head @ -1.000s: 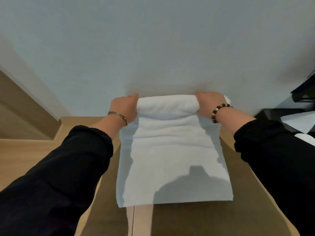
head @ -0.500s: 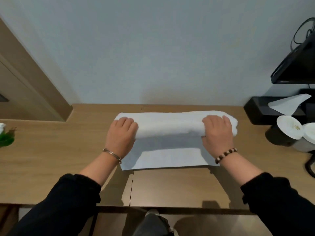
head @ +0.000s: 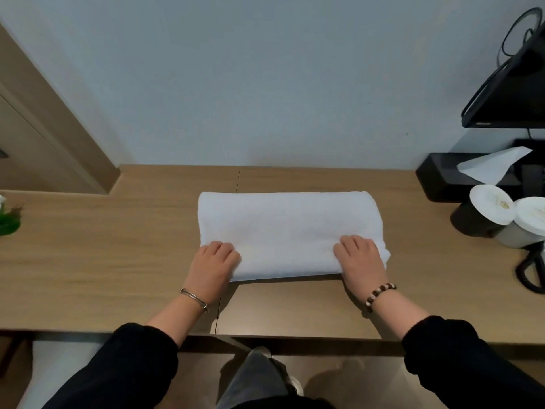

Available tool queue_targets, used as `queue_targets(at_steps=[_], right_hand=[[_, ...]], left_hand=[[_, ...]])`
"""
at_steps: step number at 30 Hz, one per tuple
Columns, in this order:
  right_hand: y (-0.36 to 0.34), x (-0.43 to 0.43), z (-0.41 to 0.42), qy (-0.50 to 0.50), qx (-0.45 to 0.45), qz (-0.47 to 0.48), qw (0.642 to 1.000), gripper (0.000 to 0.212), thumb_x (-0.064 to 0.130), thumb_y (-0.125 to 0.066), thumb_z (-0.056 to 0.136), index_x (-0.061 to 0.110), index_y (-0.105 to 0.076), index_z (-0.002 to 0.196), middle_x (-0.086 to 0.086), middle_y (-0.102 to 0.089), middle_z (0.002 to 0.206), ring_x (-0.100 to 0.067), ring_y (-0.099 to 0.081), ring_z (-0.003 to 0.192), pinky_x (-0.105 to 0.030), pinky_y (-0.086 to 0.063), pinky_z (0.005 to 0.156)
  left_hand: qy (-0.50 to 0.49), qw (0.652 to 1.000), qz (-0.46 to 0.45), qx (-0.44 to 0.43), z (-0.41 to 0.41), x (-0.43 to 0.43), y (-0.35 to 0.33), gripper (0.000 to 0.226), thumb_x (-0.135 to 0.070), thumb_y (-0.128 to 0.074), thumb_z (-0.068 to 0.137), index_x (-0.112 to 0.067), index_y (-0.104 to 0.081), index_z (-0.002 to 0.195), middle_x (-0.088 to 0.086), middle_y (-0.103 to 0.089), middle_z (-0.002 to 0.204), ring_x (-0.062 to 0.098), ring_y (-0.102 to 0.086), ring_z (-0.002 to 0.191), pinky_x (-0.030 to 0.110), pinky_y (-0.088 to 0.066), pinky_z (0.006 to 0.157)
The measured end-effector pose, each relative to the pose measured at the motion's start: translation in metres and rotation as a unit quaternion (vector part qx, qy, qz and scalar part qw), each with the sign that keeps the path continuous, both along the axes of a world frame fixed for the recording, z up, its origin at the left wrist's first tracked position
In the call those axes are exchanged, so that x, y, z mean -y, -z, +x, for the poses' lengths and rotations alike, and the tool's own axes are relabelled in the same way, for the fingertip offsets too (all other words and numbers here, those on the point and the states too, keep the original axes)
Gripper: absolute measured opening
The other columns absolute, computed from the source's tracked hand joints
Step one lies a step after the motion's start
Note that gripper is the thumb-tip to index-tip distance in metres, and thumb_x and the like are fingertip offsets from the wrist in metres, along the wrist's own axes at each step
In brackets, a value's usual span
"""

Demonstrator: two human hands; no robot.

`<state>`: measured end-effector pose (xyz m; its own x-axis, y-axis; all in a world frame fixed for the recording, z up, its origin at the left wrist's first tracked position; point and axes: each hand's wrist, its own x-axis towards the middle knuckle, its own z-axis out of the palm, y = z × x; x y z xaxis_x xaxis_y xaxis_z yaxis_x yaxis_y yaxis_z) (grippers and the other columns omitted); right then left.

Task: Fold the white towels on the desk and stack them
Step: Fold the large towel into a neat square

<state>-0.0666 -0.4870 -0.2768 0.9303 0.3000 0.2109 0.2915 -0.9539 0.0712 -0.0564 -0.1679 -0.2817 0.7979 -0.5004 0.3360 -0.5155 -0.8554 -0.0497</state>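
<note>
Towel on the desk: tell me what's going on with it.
A person is folding a white towel on the desk. It lies flat, doubled over into a wide band. The left hand grips its near left corner and the right hand grips its near right corner, fingers curled over the near edge. No other towel or stack is in view.

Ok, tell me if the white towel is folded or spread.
Folded. The white towel lies as a thick layered rectangle on the desk; left hand and right hand grip its near corners.
</note>
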Motion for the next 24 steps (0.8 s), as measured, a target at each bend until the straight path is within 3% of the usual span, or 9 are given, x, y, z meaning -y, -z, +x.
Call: queue_targets(at_steps=[3, 5, 7, 10, 13, 15, 18, 20, 24], right_hand=[[-0.004, -0.001, 0.003, 0.022, -0.095, -0.004, 0.995, 0.043, 0.016, -0.078, 0.056, 0.014, -0.06, 0.095, -0.004, -0.057, 0.101, -0.026, -0.054, 0.091, -0.037, -0.047, 0.079], [-0.014, 0.003, 0.012, 0.011, -0.156, -0.012, 0.988, 0.037, 0.037, -0.065, 0.07, 0.021, -0.053, 0.101, 0.003, -0.049, 0.107, -0.019, -0.045, 0.098, -0.032, -0.039, 0.085], [-0.031, 0.008, 0.027, -0.017, -0.206, 0.005, 0.978, 0.03, 0.05, -0.052, 0.08, 0.024, -0.051, 0.096, 0.008, -0.044, 0.1, -0.013, -0.039, 0.092, -0.028, -0.036, 0.079], [-0.057, 0.003, 0.054, -0.014, -0.197, 0.084, 0.977, 0.036, 0.049, -0.036, 0.093, 0.022, -0.056, 0.105, 0.004, -0.049, 0.105, -0.02, -0.046, 0.103, -0.032, -0.036, 0.086], [-0.06, -0.018, 0.075, -0.018, -0.152, 0.05, 0.987, 0.052, 0.045, -0.029, 0.098, 0.022, -0.031, 0.144, -0.006, -0.027, 0.152, -0.025, -0.02, 0.14, -0.045, -0.013, 0.114], [-0.047, -0.035, 0.081, -0.01, -0.195, 0.01, 0.981, 0.058, 0.048, -0.019, 0.099, 0.025, -0.009, 0.151, -0.003, -0.003, 0.16, -0.021, 0.0, 0.146, -0.047, 0.002, 0.116], [-0.019, -0.043, 0.085, 0.007, -0.203, -0.002, 0.979, 0.059, 0.051, -0.014, 0.099, 0.029, 0.002, 0.152, 0.001, 0.007, 0.16, -0.019, 0.009, 0.146, -0.047, 0.008, 0.115], [-0.007, -0.041, 0.088, 0.009, -0.19, 0.002, 0.982, 0.058, 0.051, -0.012, 0.098, 0.031, 0.002, 0.151, 0.003, 0.006, 0.16, -0.018, 0.009, 0.146, -0.045, 0.009, 0.115], [0.006, -0.036, 0.093, 0.029, -0.172, 0.001, 0.985, 0.058, 0.05, -0.007, 0.096, 0.035, 0.001, 0.151, 0.005, 0.002, 0.16, -0.016, 0.006, 0.146, -0.044, 0.01, 0.114]], left_hand=[[-0.019, 0.997, 0.021, -0.076, -0.001, -0.001, -0.007, 0.026, -0.013, -0.064, 0.052, -0.012, -0.057, 0.077, 0.004, -0.059, 0.081, 0.028, -0.056, 0.07, 0.03, -0.043, 0.059], [-0.035, 0.994, 0.036, -0.1, 0.001, -0.002, -0.012, 0.031, -0.038, -0.052, 0.065, -0.013, -0.058, 0.083, 0.002, -0.057, 0.082, 0.026, -0.054, 0.073, 0.031, -0.043, 0.062], [-0.061, 0.988, 0.058, -0.126, 0.004, 0.005, -0.021, 0.051, -0.052, -0.038, 0.078, -0.014, -0.059, 0.104, 0.001, -0.059, 0.082, 0.025, -0.055, 0.074, 0.032, -0.041, 0.063], [-0.131, 0.978, 0.077, -0.14, 0.016, 0.025, -0.03, 0.059, -0.053, -0.026, 0.094, -0.02, -0.032, 0.143, 0.001, -0.064, 0.085, 0.025, -0.057, 0.077, 0.034, -0.033, 0.064], [-0.138, 0.987, 0.015, -0.081, 0.035, 0.059, -0.043, 0.034, -0.038, -0.044, 0.093, -0.014, -0.057, 0.114, 0.01, -0.062, 0.087, 0.031, -0.055, 0.081, 0.036, -0.034, 0.065], [-0.123, 0.991, -0.002, -0.058, 0.053, 0.08, -0.045, 0.031, -0.034, -0.049, 0.09, -0.014, -0.058, 0.111, 0.014, -0.058, 0.108, 0.033, -0.052, 0.099, 0.041, -0.037, 0.077], [-0.171, 0.97, 0.029, -0.173, 0.075, 0.09, -0.028, 0.055, -0.046, -0.023, 0.097, -0.03, -0.015, 0.149, 0.005, -0.011, 0.157, 0.027, -0.007, 0.144, 0.053, -0.011, 0.111], [-0.21, 0.949, 0.038, -0.23, 0.08, 0.082, -0.006, 0.058, -0.053, -0.01, 0.095, -0.038, 0.01, 0.148, -0.006, 0.015, 0.158, 0.022, 0.017, 0.144, 0.055, 0.005, 0.112], [-0.256, 0.937, 0.009, -0.239, 0.076, 0.069, 0.014, 0.062, -0.06, 0.001, 0.088, -0.042, 0.022, 0.143, -0.009, 0.024, 0.155, 0.019, 0.026, 0.141, 0.054, 0.01, 0.111]])
